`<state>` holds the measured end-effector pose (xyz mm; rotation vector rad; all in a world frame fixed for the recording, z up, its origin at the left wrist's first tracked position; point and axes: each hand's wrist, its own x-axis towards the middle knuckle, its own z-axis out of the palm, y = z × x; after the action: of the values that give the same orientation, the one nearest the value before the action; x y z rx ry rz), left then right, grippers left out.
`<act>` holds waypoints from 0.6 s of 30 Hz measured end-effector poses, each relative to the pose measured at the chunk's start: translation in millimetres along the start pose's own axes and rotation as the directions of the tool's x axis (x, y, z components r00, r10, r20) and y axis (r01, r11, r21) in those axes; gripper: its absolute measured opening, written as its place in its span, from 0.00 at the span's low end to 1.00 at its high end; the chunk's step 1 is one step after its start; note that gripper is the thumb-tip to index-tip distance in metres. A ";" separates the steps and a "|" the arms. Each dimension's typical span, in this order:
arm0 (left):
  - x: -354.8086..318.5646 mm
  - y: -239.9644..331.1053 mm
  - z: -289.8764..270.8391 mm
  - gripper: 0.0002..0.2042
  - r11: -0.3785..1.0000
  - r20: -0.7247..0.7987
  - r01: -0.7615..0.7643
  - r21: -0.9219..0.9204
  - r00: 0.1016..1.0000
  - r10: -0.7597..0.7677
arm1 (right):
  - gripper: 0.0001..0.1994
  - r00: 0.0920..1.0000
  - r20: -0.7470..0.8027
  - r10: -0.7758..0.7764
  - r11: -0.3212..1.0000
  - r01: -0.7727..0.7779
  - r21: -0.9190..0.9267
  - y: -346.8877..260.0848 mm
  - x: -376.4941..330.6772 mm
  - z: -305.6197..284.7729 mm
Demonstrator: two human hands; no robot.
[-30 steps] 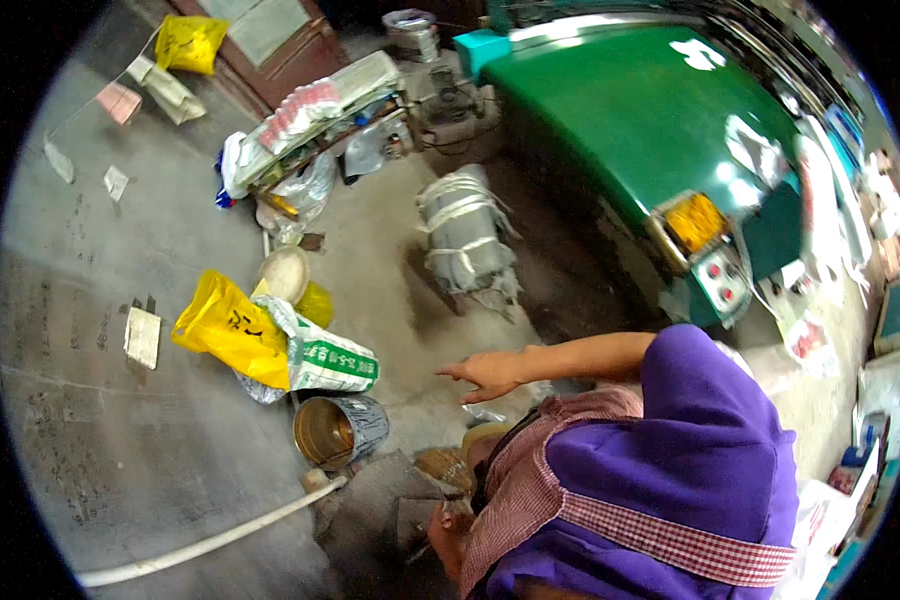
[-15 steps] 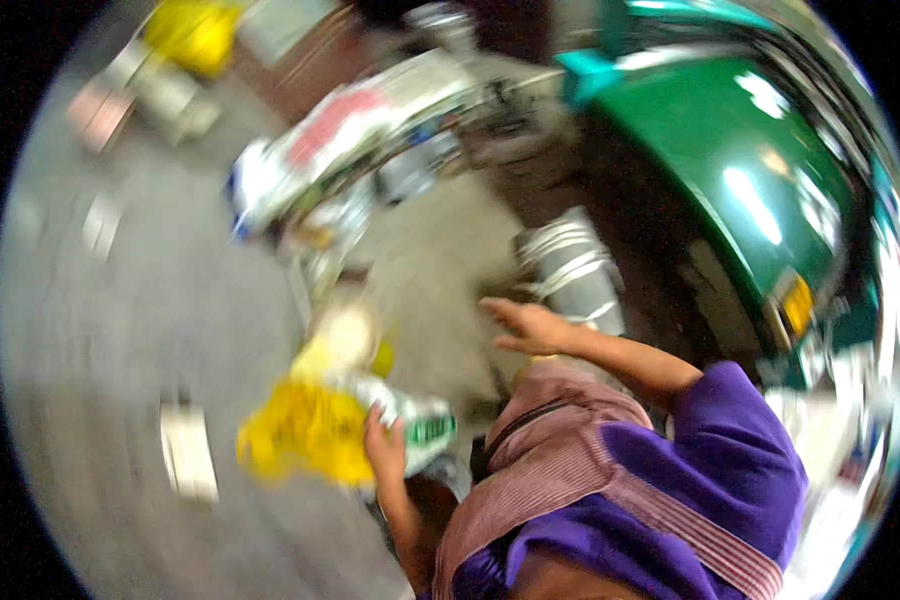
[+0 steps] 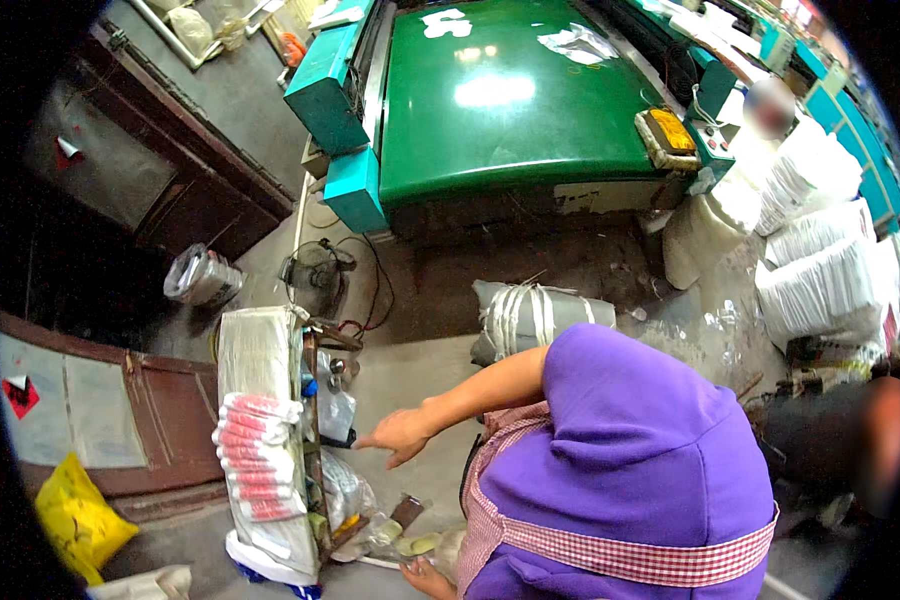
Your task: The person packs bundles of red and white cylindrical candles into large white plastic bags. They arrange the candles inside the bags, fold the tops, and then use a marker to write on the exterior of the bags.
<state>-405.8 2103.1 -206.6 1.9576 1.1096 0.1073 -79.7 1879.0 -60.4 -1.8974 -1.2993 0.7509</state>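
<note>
My right hand (image 3: 398, 436) reaches left across my front, fingers stretched and apart, holding nothing I can see. Its fingertips come close to a dark, narrow item (image 3: 338, 440) at the side of a narrow bench (image 3: 310, 420); whether they touch it I cannot tell. On the bench top lies a row of red-and-white wrapped bundles (image 3: 255, 450). My left hand (image 3: 428, 580) shows only partly at the lower edge, fingers loosely extended, next to a translucent plastic bag (image 3: 450, 550). Clear bags (image 3: 345, 490) and small items sit beside the bench.
A large machine with a green bed (image 3: 510, 120) stands ahead. Before it lies a grey bundle tied with white strips (image 3: 540, 315). A floor fan (image 3: 315, 275) with cables stands left, a yellow bag (image 3: 80, 515) farther left. White stacks (image 3: 820, 270) and two people are at the right.
My view has swung round, bringing the green machine to the top middle. My right arm now extends toward the bench. My left hand, earlier at a green-and-white packet beside a yellow bag, is at the lower edge.
</note>
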 end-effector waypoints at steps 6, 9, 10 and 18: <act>171.1 81.3 -25.5 0.24 0.982 -0.026 -0.075 -0.176 0.997 0.072 | 0.35 0.997 -0.071 0.039 0.999 -0.039 -0.007 4.5 112.3 -25.9; 251.4 79.8 -25.0 0.23 0.968 0.013 -0.045 -0.249 0.999 0.049 | 0.32 0.969 -0.211 0.131 0.989 -0.113 0.092 47.8 148.9 -23.1; 277.1 70.4 -21.3 0.23 0.963 0.041 -0.024 -0.268 0.998 0.036 | 0.33 0.947 -0.226 0.230 0.969 -0.202 0.140 63.8 155.9 -24.9; 388.8 -60.3 -46.3 0.20 0.600 0.063 0.333 -0.727 0.903 -0.424 | 0.30 0.787 -0.251 0.564 0.811 -0.469 0.350 147.4 268.0 -21.4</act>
<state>-232.9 2432.3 -343.0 0.9765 1.2843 0.3774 103.0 2090.5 -186.4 -2.0582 -0.4139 0.7691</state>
